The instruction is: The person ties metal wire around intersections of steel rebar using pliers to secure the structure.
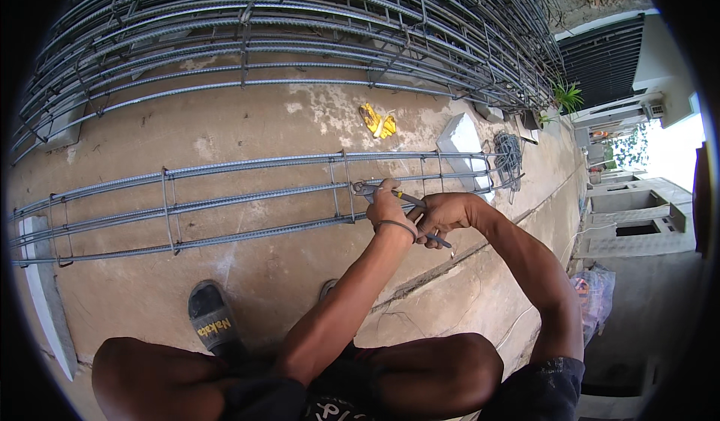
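Note:
A pair of long-handled pincers reaches across both hands, its jaws beside a stirrup of a narrow rebar cage. My left hand is closed around the tool just behind the jaws. Any wire in those fingers is too small to make out. My right hand curls around the handles, which stand apart; one dark handle end pokes out below the fingers. The cage runs from left to right in front of me, its long ribbed bars joined by several square stirrups.
White blocks prop the cage near its right end and at its left. Coiled tie wire lies beyond the right block. Stacked rebar cages fill the far side. A yellow wrapper lies on the concrete. My sandalled foot is close.

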Tool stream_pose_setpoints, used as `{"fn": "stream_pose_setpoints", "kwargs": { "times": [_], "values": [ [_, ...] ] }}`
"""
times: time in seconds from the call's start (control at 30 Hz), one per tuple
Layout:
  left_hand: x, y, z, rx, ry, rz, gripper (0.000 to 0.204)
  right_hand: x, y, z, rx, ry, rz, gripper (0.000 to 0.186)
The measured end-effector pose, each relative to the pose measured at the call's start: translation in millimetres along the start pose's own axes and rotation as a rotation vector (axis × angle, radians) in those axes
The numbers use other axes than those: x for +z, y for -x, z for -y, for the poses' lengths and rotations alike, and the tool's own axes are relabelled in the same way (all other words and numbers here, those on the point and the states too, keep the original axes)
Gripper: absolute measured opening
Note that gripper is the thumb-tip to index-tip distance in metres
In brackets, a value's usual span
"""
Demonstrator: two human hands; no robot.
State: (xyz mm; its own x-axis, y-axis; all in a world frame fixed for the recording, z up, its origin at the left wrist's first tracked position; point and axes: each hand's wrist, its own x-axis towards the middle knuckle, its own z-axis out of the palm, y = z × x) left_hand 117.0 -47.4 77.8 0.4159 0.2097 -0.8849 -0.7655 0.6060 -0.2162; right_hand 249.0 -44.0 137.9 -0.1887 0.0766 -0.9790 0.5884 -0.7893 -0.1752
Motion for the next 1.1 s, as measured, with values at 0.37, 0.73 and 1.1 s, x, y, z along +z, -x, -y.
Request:
{"fn": "stream_pose_setpoints", "kwargs": {
  "times": [0.37,0.73,1.1],
  "values": [
    [-27,36,-43,0.927,-0.522,0.642,0.041,26,24,14,-0.570,-0.204,-0.200,0.018],
    [-90,-20,16,0.106,-0.991,0.896,0.028,154,-30,-170,-0.774,-0.827,-0.218,0.039],
    [-136,-70,39,-0.221,-0.666,0.671,0.024,183,-130,-232,-1.281,-1.400,0.449,0.046]
  ]
}}
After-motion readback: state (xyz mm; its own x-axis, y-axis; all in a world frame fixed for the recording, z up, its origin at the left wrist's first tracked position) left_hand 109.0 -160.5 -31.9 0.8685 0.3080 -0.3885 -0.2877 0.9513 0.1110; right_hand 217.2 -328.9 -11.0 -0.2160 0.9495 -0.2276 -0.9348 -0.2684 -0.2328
